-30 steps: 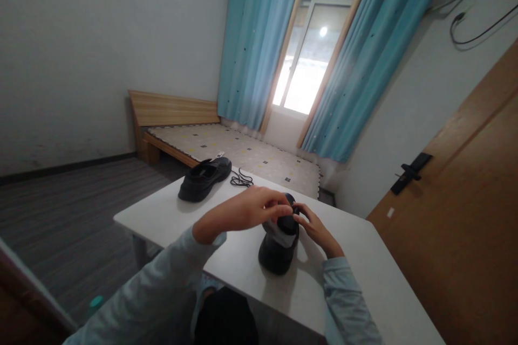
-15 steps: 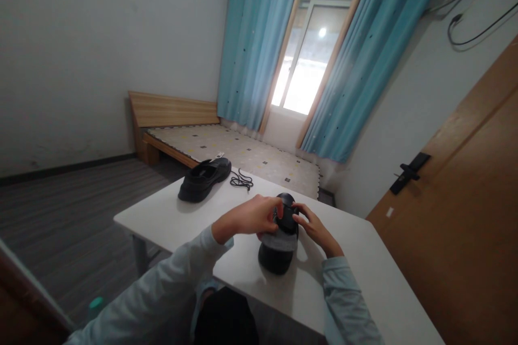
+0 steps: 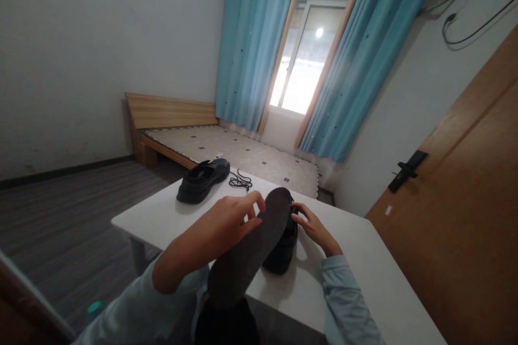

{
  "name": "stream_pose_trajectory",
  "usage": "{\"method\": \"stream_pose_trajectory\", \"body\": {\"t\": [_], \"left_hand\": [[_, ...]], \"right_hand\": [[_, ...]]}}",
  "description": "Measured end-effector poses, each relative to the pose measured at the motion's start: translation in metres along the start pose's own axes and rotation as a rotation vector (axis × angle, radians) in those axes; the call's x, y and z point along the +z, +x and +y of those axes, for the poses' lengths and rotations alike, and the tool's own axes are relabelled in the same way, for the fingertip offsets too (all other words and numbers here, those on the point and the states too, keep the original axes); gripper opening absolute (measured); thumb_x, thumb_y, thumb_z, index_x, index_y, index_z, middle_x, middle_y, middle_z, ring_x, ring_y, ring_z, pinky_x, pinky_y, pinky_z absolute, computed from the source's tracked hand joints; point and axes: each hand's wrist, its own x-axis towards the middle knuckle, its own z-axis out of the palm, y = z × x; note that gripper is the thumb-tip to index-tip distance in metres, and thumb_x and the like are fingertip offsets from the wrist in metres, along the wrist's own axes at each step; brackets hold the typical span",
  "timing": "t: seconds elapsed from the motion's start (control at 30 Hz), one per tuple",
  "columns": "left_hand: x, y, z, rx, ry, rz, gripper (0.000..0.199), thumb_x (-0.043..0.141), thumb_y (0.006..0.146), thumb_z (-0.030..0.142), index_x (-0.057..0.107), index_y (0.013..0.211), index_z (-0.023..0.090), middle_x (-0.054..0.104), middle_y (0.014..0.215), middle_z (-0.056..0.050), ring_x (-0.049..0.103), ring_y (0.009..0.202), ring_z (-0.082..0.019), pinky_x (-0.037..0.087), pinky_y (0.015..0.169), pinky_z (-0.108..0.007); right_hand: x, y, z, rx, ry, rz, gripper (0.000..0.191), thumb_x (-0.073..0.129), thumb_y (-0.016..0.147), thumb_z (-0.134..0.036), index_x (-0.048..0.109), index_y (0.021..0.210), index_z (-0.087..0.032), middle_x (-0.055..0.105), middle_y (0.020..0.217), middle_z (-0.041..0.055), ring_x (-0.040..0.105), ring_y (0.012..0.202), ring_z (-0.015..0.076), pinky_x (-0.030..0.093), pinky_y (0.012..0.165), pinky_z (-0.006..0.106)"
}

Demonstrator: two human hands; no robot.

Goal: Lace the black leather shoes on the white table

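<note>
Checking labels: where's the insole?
Head view, lower centre: the insole slants across the near edge of the table, between the left hand and the black shoe by the right hand.

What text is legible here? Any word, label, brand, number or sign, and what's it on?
None legible.
White tag at the farther shoe: dark marks, too small to read.
Small white patch on the door: too small and blurred to tell if anything is printed.
Raised insole and nearer shoe: no lettering visible.
</note>
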Motion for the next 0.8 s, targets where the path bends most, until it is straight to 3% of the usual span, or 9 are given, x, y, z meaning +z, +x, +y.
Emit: {"method": "stream_pose_trajectory", "body": {"t": [0.2, 0.37, 0.53, 0.67, 0.8], "left_hand": [[0.019, 0.045, -0.051, -0.108, 0.020, 0.206, 0.014, 0.048, 0.084, 0.022, 0.054, 0.097, 0.019, 0.066, 0.087, -0.003, 0.063, 0.077, -0.016, 0.045, 0.067, -0.024], [0.049, 0.086, -0.109, -0.251, 0.098, 0.255, 0.022, 0.041, 0.081, 0.006, 0.056, 0.094, 0.016, 0.065, 0.094, -0.007, 0.062, 0.088, -0.018, 0.046, 0.079, -0.027], [0.073, 0.098, -0.159, -0.385, 0.218, 0.252, 0.031, 0.037, 0.077, -0.001, 0.055, 0.097, 0.015, 0.061, 0.099, -0.010, 0.058, 0.099, -0.019, 0.044, 0.086, -0.028], [0.082, 0.090, -0.174, -0.499, 0.350, 0.161, 0.035, 0.040, 0.078, 0.003, 0.051, 0.109, 0.014, 0.053, 0.108, -0.014, 0.056, 0.102, -0.022, 0.043, 0.087, -0.031], [0.081, 0.087, -0.165, -0.506, 0.474, 0.094, 0.034, 0.047, 0.081, 0.017, 0.049, 0.115, 0.016, 0.049, 0.116, -0.015, 0.051, 0.109, -0.028, 0.042, 0.088, -0.039]], "right_hand": [[0.001, -0.001, -0.001, 0.017, 0.023, 0.007, 0.041, 0.055, 0.080, -0.047, 0.055, 0.112, -0.021, 0.058, 0.120, 0.0088, 0.052, 0.114, 0.0249, 0.043, 0.096, 0.040], [0.000, -0.001, -0.003, 0.036, 0.011, 0.018, 0.043, 0.056, 0.079, -0.047, 0.054, 0.113, -0.021, 0.057, 0.123, 0.0089, 0.051, 0.116, 0.0251, 0.043, 0.095, 0.041], [0.001, -0.001, -0.004, 0.049, 0.002, 0.023, 0.043, 0.056, 0.079, -0.047, 0.055, 0.113, -0.021, 0.057, 0.125, 0.0091, 0.051, 0.117, 0.0251, 0.044, 0.095, 0.040], [0.001, -0.001, -0.003, 0.051, 0.005, 0.018, 0.043, 0.056, 0.079, -0.046, 0.054, 0.113, -0.021, 0.056, 0.125, 0.0093, 0.051, 0.117, 0.0249, 0.044, 0.095, 0.039], [0.002, -0.002, -0.003, 0.050, -0.011, 0.016, 0.043, 0.056, 0.079, -0.047, 0.055, 0.114, -0.021, 0.057, 0.124, 0.0085, 0.051, 0.117, 0.0252, 0.044, 0.095, 0.040]]}}
